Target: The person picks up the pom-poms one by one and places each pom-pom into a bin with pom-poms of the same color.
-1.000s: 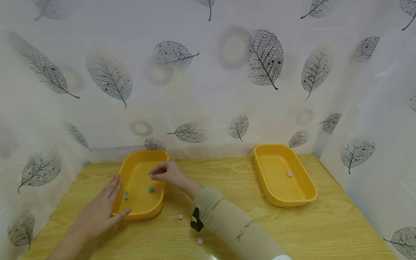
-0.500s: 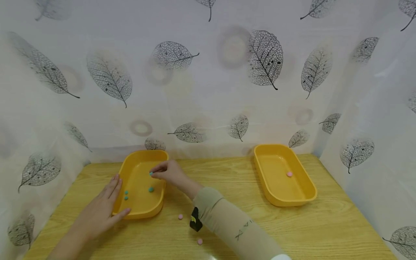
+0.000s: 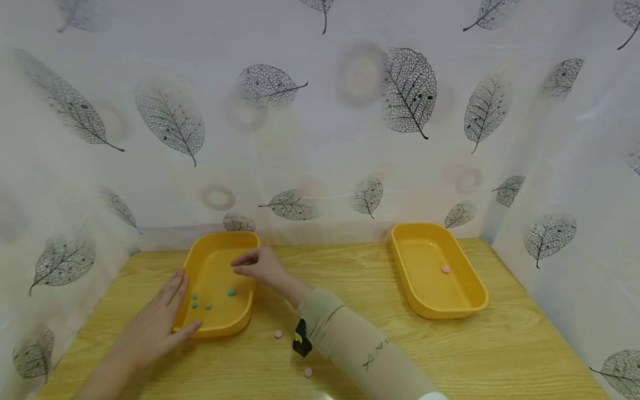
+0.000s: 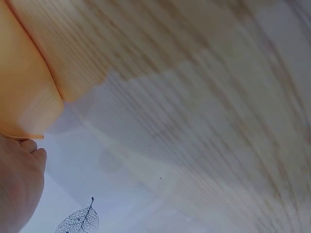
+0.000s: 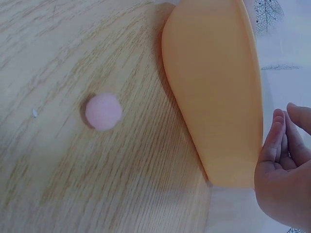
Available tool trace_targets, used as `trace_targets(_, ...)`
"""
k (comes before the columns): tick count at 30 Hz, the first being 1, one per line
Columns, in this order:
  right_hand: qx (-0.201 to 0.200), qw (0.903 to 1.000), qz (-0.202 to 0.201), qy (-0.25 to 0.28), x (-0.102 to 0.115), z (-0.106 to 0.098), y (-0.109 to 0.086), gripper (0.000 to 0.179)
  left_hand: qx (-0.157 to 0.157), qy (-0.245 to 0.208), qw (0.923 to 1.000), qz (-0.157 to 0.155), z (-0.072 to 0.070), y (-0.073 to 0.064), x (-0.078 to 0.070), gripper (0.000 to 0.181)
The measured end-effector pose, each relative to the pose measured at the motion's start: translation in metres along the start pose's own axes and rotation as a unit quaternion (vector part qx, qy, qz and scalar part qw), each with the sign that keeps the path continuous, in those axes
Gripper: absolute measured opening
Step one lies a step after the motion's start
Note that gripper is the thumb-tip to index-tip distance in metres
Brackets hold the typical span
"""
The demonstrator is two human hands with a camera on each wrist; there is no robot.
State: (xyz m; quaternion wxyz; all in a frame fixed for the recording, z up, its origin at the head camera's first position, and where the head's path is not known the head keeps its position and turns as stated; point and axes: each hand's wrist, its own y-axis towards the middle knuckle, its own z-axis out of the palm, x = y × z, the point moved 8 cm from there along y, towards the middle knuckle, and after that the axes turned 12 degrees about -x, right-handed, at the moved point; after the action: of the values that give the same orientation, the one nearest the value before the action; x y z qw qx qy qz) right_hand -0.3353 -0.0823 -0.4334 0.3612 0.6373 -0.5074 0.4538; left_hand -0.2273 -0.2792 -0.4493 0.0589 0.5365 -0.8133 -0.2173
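My left hand (image 3: 155, 322) rests at the left tray (image 3: 216, 328), a yellow one, with fairly straight fingers along its left rim and the thumb over the near rim. Over the tray's right rim hovers my right hand (image 3: 261, 265), thumb and fingertips a little apart with nothing between them. Several small green balls lie on the tray floor, among them one ball (image 3: 208, 306) towards the near end and a larger-looking ball (image 3: 231, 292) at the right. In the right wrist view the right hand (image 5: 284, 160) is beside the tray's outer wall (image 5: 214, 97).
On the wooden table (image 3: 360, 333), one pink ball (image 3: 278, 334) and another pink ball (image 3: 308, 372) lie near the right forearm. A second yellow tray (image 3: 425, 289) stands at the right, holding a single pink ball (image 3: 446, 269). A leaf-patterned curtain (image 3: 320, 139) encloses the back and sides.
The right fingers have let go of a green ball, which now lies in the left tray towards its near end. Both hands have stayed almost in place.
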Motion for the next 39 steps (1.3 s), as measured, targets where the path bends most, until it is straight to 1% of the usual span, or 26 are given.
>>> trace_targets(3,-0.001,1.0,0.0,0.003,0.0,-0.001,-0.001,0.016,0.002,0.0,1.0,-0.001,0.0,0.0,0.0,0.096)
trace_targets(7,-0.004,0.9997,0.007,0.021,0.0,-0.003,-0.001,0.014,0.002,-0.004,1.0,0.0,-0.001,0.001,-0.002,0.096)
trace_targets(12,0.0,0.9997,0.006,0.023,-0.002,-0.006,-0.002,0.015,0.008,-0.005,1.0,-0.003,0.0,0.002,-0.002,0.096)
trace_targets(16,0.006,0.9998,-0.001,0.02,-0.002,-0.012,-0.003,0.017,0.014,-0.007,0.9999,-0.008,0.001,0.003,-0.001,0.096)
trace_targets(20,0.01,0.9995,0.006,0.029,-0.005,-0.019,-0.004,0.018,0.016,-0.005,0.9998,-0.008,0.002,0.003,-0.001,0.097)
trace_targets(25,0.011,0.9988,0.011,0.045,-0.009,-0.027,-0.004,0.02,0.007,0.002,1.0,-0.004,0.001,0.002,0.0,0.097)
trace_targets(32,-0.003,0.9995,0.003,0.033,-0.015,-0.042,-0.002,0.02,-0.009,0.008,0.9999,0.009,-0.001,0.0,-0.002,0.097)
trace_targets(39,0.005,0.9994,0.004,0.034,-0.021,-0.055,-0.004,0.024,-0.016,0.006,0.9998,0.009,-0.002,0.0,-0.002,0.097)
